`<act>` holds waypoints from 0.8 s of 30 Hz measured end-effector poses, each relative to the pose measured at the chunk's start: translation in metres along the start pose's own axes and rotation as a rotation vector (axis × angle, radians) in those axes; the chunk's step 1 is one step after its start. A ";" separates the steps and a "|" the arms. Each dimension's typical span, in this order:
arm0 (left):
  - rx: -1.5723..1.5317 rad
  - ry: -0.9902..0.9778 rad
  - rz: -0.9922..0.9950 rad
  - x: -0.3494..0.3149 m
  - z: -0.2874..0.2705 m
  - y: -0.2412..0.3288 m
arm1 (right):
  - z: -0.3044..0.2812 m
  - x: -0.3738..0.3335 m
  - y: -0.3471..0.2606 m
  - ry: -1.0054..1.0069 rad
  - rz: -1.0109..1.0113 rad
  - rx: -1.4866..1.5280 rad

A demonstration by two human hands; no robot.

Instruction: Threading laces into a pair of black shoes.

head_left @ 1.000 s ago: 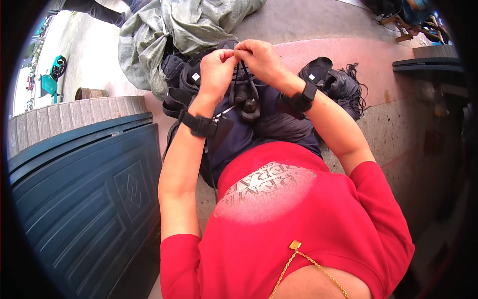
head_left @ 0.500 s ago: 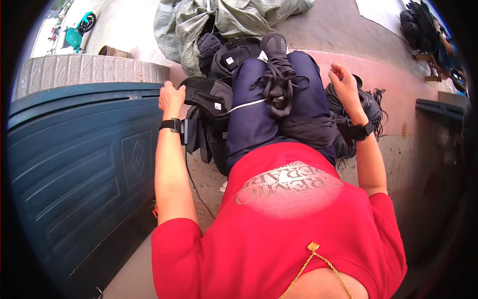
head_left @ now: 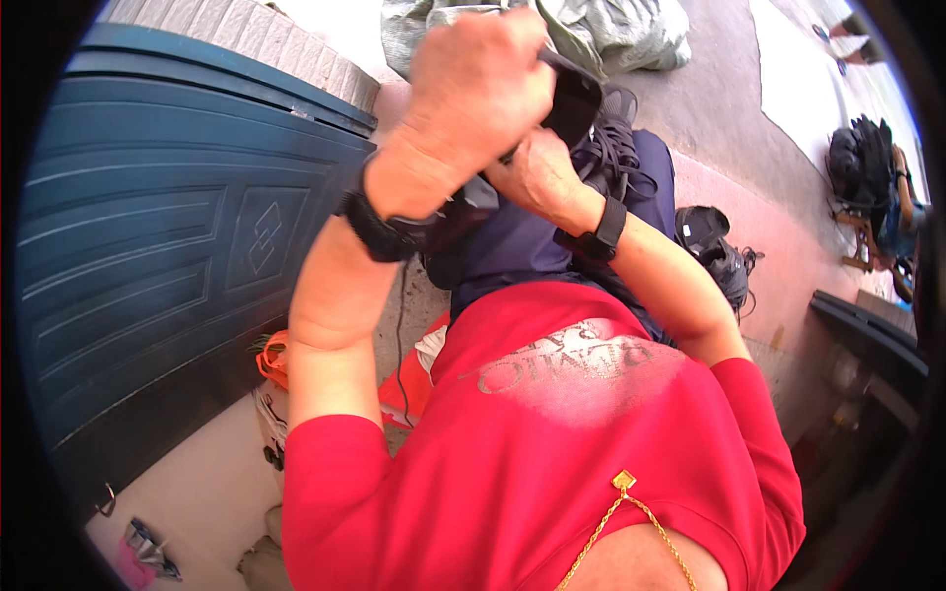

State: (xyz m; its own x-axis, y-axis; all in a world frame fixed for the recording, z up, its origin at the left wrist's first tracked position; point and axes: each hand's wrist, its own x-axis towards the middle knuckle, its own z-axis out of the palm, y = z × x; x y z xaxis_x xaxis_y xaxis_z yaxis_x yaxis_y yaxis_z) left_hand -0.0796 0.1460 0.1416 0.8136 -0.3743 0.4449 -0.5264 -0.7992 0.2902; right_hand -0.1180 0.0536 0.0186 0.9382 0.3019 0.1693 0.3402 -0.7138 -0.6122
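Observation:
My left hand (head_left: 483, 94) is raised above my knees, its fingers closed on a black shoe upper (head_left: 574, 103). Close below it, my right hand (head_left: 540, 175) has its fingers curled against the lower edge of the same piece. The hands hide much of the upper. Behind my right hand, a dark lace-up sneaker (head_left: 615, 143) lies on my lap, its laces hanging loose over my navy trousers (head_left: 507, 246).
A grey-green woven sack (head_left: 631, 34) lies beyond my knees. More black shoe pieces with laces (head_left: 727, 261) are piled at my right. A blue panelled door (head_left: 148, 197) stands at my left, near an orange bag (head_left: 273, 360). Another person (head_left: 902, 207) is at the far right.
My left hand has come up and inward from the pile at my left with a black shoe upper. My right hand has moved left from the right-hand pile to meet it. The view has shifted.

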 end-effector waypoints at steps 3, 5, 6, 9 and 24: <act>-0.754 -0.105 -0.376 -0.031 0.004 -0.027 | 0.010 0.001 0.025 -0.098 0.351 0.212; -0.464 -0.295 -0.511 -0.073 0.019 -0.059 | 0.004 -0.006 0.051 0.001 0.342 0.140; -0.240 -0.289 -0.523 -0.109 0.037 -0.071 | 0.004 -0.012 0.060 0.060 0.312 0.150; -0.080 -0.661 -0.839 -0.222 0.089 -0.099 | -0.018 -0.019 0.051 0.084 0.184 0.317; 0.557 0.221 0.003 -0.035 0.037 -0.194 | -0.003 -0.030 0.026 -0.013 0.202 0.868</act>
State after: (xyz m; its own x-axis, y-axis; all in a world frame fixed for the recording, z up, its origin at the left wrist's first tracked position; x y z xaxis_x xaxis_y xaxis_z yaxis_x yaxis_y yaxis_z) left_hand 0.0030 0.2965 0.0387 0.7101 -0.3177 0.6284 -0.2709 -0.9470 -0.1726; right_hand -0.1373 0.0239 0.0000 0.9725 0.2327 -0.0109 -0.0052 -0.0254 -0.9997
